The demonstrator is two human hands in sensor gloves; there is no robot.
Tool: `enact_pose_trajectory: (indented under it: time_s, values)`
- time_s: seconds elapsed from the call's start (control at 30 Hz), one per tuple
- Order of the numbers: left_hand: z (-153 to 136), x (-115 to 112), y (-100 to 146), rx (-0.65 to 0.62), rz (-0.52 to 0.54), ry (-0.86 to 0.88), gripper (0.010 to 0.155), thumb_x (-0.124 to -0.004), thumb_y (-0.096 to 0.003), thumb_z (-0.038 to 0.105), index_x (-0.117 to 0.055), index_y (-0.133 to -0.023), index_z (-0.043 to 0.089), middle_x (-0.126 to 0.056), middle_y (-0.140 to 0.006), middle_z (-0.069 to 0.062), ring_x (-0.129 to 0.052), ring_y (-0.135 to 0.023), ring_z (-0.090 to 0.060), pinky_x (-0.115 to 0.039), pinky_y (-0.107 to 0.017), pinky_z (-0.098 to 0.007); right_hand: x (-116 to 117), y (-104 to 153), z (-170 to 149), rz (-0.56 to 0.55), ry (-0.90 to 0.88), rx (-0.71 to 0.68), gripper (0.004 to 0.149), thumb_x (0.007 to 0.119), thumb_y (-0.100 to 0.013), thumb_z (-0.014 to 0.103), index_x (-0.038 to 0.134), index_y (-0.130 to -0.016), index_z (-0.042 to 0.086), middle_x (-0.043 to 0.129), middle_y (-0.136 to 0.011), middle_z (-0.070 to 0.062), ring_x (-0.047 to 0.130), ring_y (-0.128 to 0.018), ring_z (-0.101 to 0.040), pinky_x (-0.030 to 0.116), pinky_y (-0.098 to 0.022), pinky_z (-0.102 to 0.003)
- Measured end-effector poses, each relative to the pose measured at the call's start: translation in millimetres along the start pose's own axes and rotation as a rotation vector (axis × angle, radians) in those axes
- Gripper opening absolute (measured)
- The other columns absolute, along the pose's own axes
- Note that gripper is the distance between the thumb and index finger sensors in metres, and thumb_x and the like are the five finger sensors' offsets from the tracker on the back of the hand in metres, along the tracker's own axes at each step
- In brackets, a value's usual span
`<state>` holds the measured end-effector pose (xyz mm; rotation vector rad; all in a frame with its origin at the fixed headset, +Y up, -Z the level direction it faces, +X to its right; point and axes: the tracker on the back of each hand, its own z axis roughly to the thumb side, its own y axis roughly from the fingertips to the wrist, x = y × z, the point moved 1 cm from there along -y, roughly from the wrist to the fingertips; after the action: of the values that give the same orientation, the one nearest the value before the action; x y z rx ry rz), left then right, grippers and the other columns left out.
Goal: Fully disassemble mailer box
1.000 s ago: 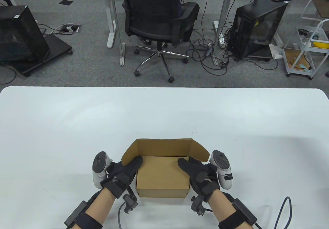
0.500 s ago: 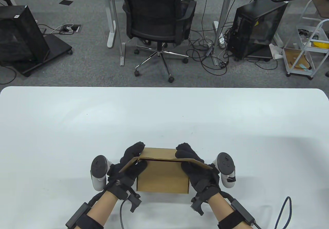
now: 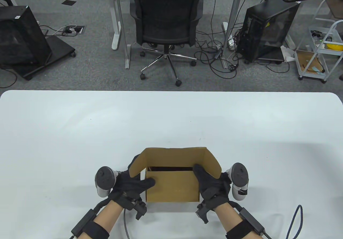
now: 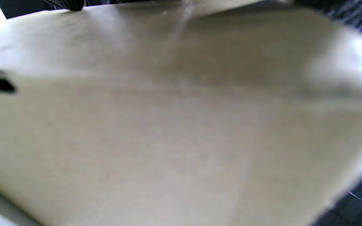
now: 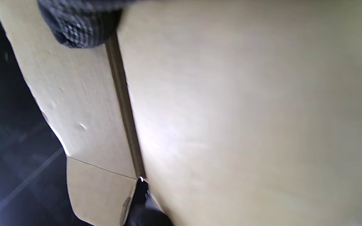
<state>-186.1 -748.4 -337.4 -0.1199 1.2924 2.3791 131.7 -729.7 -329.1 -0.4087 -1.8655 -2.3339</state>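
Mailer box (image 3: 172, 185) sits between, seemingly gripped by, left hand (image 3: 131, 186) and right hand (image 3: 213, 186).

Left hand (image 3: 132, 185): black sensor glove, grey tracker at its 9 o'clock side, forearm entering from 6 o'clock, thumb extended toward 3 o'clock. Right hand (image 3: 211, 185): same glove, tracker at 3 o'clock, thumb toward 11 o'clock; one fingertip (image 5: 80, 25) visible in the wrist view.

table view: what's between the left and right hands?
The mailer box sits between the left hand and right hand, each on one end. Its lid stands raised at the far side, with a dark opening behind the front wall. This shows in the table view.
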Motion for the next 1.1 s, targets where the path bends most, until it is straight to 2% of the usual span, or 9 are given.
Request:
enact_pose_trajectory:
  time_s: [0.1,0.3,0.4,0.47,0.53,0.7,0.8,0.93,1.1]
  values:
    - [1.9,-5.7,3.4,-0.073,0.009,-0.085,0.086,-0.087,-0.0394,0.068,-0.044,-0.105,0.033,-0.047,-0.114,-0.005,-0.054,-0.108,-0.037,-0.054,-0.071,-0.067,-7.7,1.9,6.9,-0.06,0.057,0.008,0.042,0.066,-0.056,0.054,0.07,-0.094,0.038,0.054,-0.111,0.011,0.043,-0.112,-0.024,0.034,-0.07,-0.068]
    - [13.8,2.7,-10.2,-0.166,-0.115,-0.226,0.067,-0.086,-0.0362,0.071,-0.074,-0.09,0.033,-0.078,-0.097,0.0,-0.061,-0.102,-0.034,-0.036,-0.076,-0.07,-8.2,2.3,9.7,-0.045,0.094,-0.006,0.043,0.063,-0.056,0.057,0.067,-0.095,0.04,0.056,-0.109,0.011,0.044,-0.112,-0.021,0.036,-0.072,-0.066]
    - [30.3,-1.9,-20.8,-0.25,-0.24,-0.371,0.057,-0.082,-0.0375,0.072,-0.091,-0.07,0.026,-0.094,-0.072,-0.006,-0.074,-0.085,-0.037,-0.039,-0.077,-0.069,-1.0,2.9,18.1,-0.01,0.184,-0.051,0.043,0.062,-0.056,0.058,0.066,-0.096,0.041,0.057,-0.109,0.011,0.046,-0.112,-0.02,0.039,-0.072,-0.066]
    - [31.1,-8.1,-21.7,-0.263,-0.317,-0.464,0.057,-0.072,-0.0393,0.076,-0.095,-0.06,0.028,-0.1,-0.064,-0.003,-0.081,-0.085,-0.035,-0.04,-0.078,-0.067,0.5,4.1,19.9,-0.013,0.256,-0.058,0.043,0.059,-0.056,0.06,0.062,-0.096,0.045,0.057,-0.109,0.013,0.046,-0.112,-0.019,0.042,-0.073,-0.065]
    - [31.7,-10.7,-23.8,-0.274,-0.279,-0.419,0.058,-0.072,-0.04,0.075,-0.098,-0.05,0.025,-0.102,-0.053,-0.006,-0.089,-0.072,-0.035,-0.04,-0.076,-0.069,-1.8,2.9,19.1,-0.004,0.228,-0.053,0.043,0.058,-0.057,0.061,0.062,-0.096,0.044,0.057,-0.109,0.012,0.046,-0.112,-0.019,0.043,-0.073,-0.065]
    - [32.6,-19.7,-25.4,-0.289,-0.353,-0.445,0.065,-0.065,-0.0404,0.078,-0.099,-0.04,0.022,-0.1,-0.04,-0.008,-0.09,-0.054,-0.036,-0.028,-0.072,-0.07,-1.2,3.1,27.4,-0.049,0.193,-0.061,0.044,0.063,-0.055,0.057,0.069,-0.094,0.039,0.067,-0.102,0.006,0.057,-0.105,-0.025,0.046,-0.071,-0.066]
    - [35.9,-24.6,-26.1,-0.278,-0.419,-0.504,0.067,-0.064,-0.0405,0.078,-0.099,-0.04,0.021,-0.1,-0.039,-0.009,-0.09,-0.053,-0.036,-0.03,-0.071,-0.072,0.0,-0.1,37.4,-0.057,0.221,-0.063,0.045,0.064,-0.055,0.057,0.07,-0.094,0.036,0.07,-0.101,0.003,0.062,-0.102,-0.027,0.045,-0.071,-0.066]
    - [23.4,-38.2,-13.6,-0.283,-0.512,-0.554,0.067,-0.064,-0.0409,0.077,-0.097,-0.053,0.021,-0.099,-0.054,-0.009,-0.082,-0.072,-0.036,-0.022,-0.074,-0.07,-7.7,-14.1,53.1,-0.122,0.308,-0.052,0.045,0.061,-0.055,0.06,0.071,-0.093,0.037,0.076,-0.096,0.003,0.074,-0.093,-0.027,0.053,-0.069,-0.062]
    - [20.8,-34.2,-12.5,-0.258,-0.457,-0.486,0.068,-0.061,-0.0421,0.077,-0.092,-0.073,0.026,-0.098,-0.073,-0.005,-0.076,-0.089,-0.034,-0.02,-0.074,-0.07,-14.1,-36.2,64.2,-0.078,0.267,0.063,0.046,0.063,-0.055,0.057,0.074,-0.093,0.032,0.078,-0.094,-0.002,0.076,-0.089,-0.031,0.054,-0.067,-0.063]
